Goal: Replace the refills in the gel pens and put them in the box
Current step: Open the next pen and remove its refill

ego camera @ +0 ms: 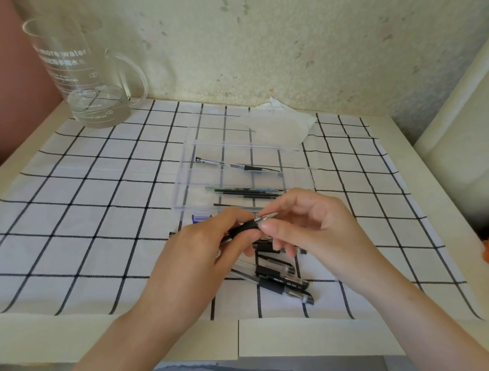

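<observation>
Frame centre: left hand (201, 251) grips gel pen (242, 228) by its black sleeve; right hand (307, 224) pinches the metal tip (267, 217). Likely step: threading the tip. Next: steady barrel, rotate tip; the box (181, 175) lies just above

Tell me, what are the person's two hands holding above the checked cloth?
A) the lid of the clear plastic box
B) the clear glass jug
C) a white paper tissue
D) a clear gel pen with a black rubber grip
D: the left hand grips the clear gel pen with a black rubber grip around that grip, while the right hand pinches its metal tip.
</observation>
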A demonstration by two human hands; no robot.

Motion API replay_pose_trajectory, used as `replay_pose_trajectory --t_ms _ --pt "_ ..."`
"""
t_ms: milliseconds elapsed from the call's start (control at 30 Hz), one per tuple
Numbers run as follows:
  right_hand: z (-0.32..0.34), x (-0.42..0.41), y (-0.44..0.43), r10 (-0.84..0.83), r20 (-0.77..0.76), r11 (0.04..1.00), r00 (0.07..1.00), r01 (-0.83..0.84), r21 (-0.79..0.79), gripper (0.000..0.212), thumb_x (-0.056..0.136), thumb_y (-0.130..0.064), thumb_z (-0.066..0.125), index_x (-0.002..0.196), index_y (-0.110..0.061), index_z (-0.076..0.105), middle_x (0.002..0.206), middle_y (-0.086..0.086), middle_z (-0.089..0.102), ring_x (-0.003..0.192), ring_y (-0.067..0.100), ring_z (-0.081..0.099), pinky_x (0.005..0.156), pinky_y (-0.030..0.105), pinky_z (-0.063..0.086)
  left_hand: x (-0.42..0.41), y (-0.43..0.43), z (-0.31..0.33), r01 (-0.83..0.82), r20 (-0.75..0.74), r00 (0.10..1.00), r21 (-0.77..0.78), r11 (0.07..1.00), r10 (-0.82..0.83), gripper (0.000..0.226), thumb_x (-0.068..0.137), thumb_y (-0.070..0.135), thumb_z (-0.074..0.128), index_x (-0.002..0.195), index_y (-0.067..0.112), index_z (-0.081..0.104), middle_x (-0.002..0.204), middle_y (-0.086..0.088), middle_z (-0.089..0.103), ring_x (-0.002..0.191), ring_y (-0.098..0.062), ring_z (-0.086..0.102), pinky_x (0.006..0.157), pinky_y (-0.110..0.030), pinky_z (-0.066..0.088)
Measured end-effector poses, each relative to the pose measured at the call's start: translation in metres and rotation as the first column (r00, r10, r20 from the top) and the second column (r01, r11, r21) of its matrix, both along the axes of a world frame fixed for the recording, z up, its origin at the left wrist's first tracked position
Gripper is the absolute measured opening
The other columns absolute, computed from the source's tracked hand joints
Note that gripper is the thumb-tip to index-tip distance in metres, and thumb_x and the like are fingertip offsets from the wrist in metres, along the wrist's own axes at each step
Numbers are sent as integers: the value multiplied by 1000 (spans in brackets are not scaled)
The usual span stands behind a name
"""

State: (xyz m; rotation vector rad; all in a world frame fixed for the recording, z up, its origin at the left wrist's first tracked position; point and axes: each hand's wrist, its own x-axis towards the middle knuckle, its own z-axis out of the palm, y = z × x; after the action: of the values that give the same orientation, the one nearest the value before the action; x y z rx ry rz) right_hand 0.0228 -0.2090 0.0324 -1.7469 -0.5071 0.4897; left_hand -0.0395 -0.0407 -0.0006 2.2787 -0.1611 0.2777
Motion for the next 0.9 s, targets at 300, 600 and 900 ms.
replay_pose_trajectory --t_ms 300,600,900 --pt "0 3 -2 -7 13 1000 1000 7 28 14 77 -16 71 91 -17 67 74 -1 67 54 6 57 50 20 47 0 1 0 -9 -8 1000 -6 1000 9 28 82 57 36 100 42 51 73 21 63 58 -5 57 52 -20 48" --pt "-3 3 -4 -25 59 998 998 29 -63 23 76 -40 66 90 -22 65 76 -5 68 59 7 60 53 21 46 0 0 1 -19 -3 1000 25 1000 19 24 86 57 42 97 39 54 68 22 62 59 -1 56 53 -16 46" --pt "-3 2 -3 -37 62 997 997 41 -59 29 81 -50 63 74 -23 66 69 -5 68 57 5 57 52 16 44 0 0 0 -12 4 1000 22 1000 12 24 85 58 45 96 38 55 67 23 62 60 0 56 54 -16 46"
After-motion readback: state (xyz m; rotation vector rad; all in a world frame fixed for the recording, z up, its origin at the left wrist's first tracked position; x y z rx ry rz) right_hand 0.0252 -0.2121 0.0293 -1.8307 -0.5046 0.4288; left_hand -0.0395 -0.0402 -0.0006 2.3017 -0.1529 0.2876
